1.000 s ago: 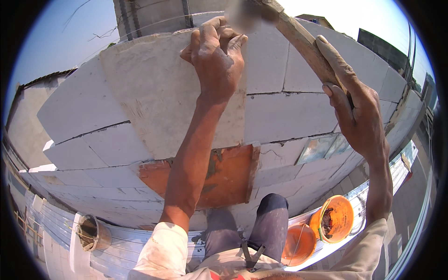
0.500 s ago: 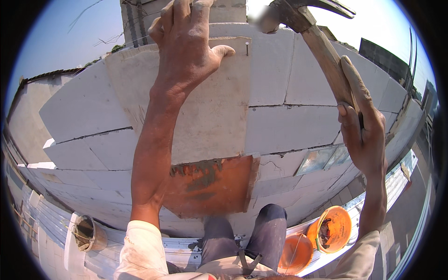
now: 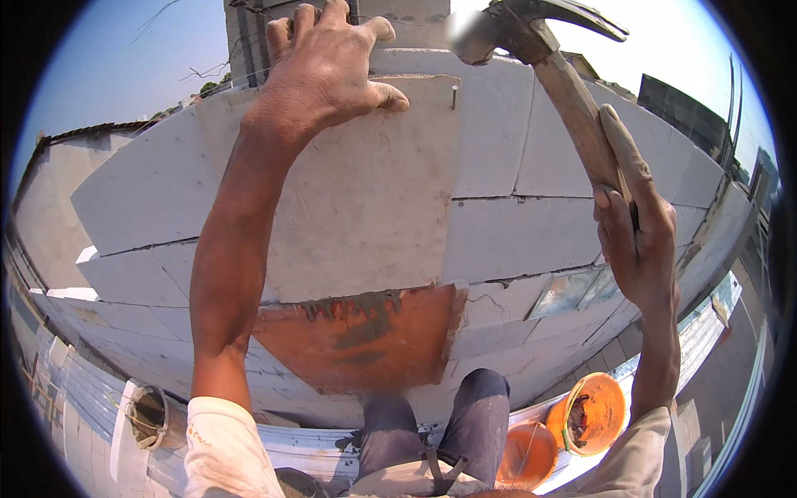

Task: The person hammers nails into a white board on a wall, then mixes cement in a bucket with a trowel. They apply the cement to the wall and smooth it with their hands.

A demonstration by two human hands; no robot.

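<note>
My left hand point(image 3: 320, 79) is at the top of a beige flat board point(image 3: 365, 191) set against the white block wall. Its fingers are spread, with the thumb apart over the board's upper edge; whether the fingertips touch the wall behind is unclear. A nail point(image 3: 454, 95) sticks out near the board's upper right corner. To the right, my right hand point(image 3: 639, 224) is wrapped round the wooden handle of a claw hammer point(image 3: 581, 112). The hammer is raised, its head up and to the left, level with the wall's top. Below the beige board is an orange panel point(image 3: 407, 340) smeared with grey mortar.
White wall blocks point(image 3: 523, 236) extend to both sides. Two orange buckets, one upright point(image 3: 598, 415) and one lower point(image 3: 527, 456), stand by my right leg. A mortar-crusted bucket point(image 3: 158, 419) stands at the lower left. Loose wires point(image 3: 207, 70) stick out at the upper left.
My left hand has shifted left along the board's top, away from the nail, and its fingers have spread wider. The hammer stays raised in my right hand. The view has moved slightly.
</note>
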